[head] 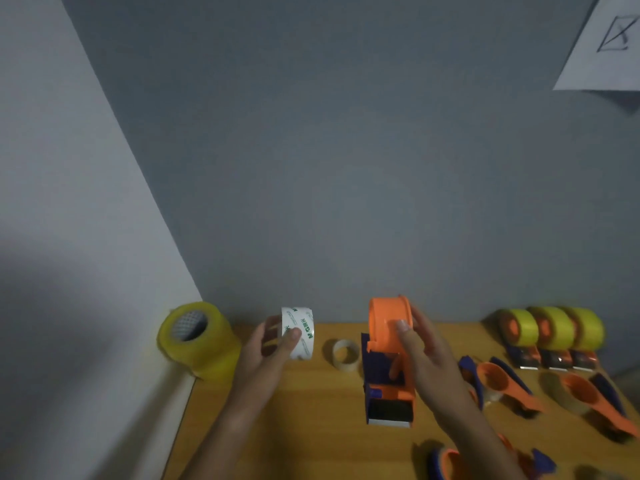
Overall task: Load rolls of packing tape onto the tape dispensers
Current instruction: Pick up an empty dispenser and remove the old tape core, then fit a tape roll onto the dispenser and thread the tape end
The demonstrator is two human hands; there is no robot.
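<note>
Progress looks partial: three orange dispensers carrying yellow tape rolls (554,329) stand loaded at the table's back right, while several empty orange-and-purple dispensers (498,379) lie near the right edge. The left hand (266,355) grips a white printed tape roll (299,332) above the wooden table (311,410); the right hand (426,358) clasps the upright orange dispenser (388,358), its hub bare. A small beige tape roll (344,353) lies between the hands, and a stack of large yellow tape rolls (197,337) stands far left.

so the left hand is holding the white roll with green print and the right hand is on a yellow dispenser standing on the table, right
Not quite. The head view shows the dispenser under the right hand is orange with dark blue parts, not yellow. The rest holds: the left hand holds the white roll with green print, and the dispenser stands on the table.
</note>
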